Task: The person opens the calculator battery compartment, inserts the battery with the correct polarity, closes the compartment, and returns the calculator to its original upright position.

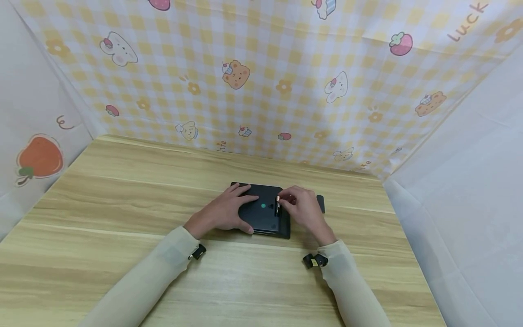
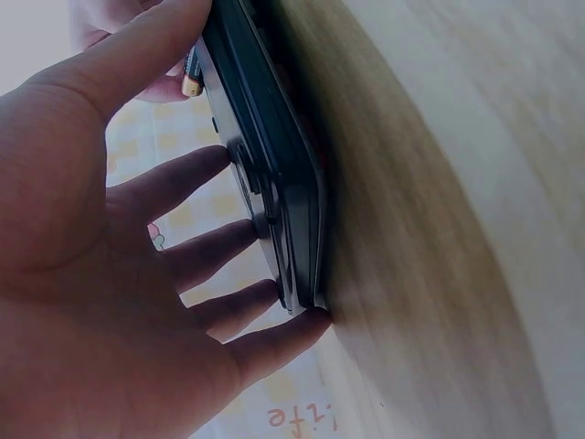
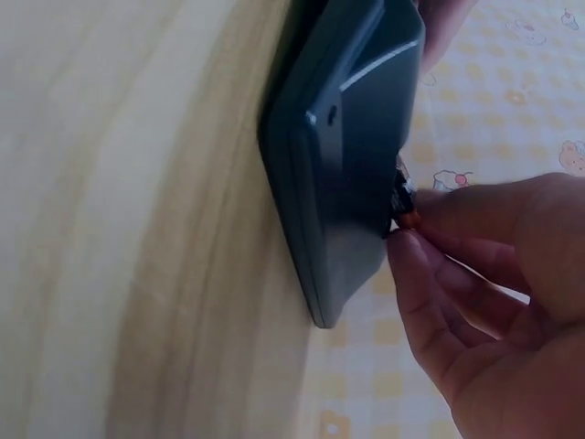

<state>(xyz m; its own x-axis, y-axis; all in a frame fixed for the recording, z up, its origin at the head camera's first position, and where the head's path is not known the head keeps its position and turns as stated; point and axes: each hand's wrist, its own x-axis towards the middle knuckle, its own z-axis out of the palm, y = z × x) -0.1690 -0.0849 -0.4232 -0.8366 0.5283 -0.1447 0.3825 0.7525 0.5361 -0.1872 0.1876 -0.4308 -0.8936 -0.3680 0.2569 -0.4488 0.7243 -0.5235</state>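
A black calculator lies face down on the table, a small green dot on its back. My left hand rests spread over its left part. Its straight fingers touch the back in the left wrist view, with the thumb at the near edge. Near the device's right side, my right hand pinches a small battery between thumb and fingertips. One copper-coloured end of the battery shows. It stands right at the slot-like battery compartment; its other end is hidden there.
A small dark flat piece lies on the wooden table just beyond the right hand. Yellow checked cloth hangs behind the table, with white cloth at the right side. Small black cameras sit at both wrists.
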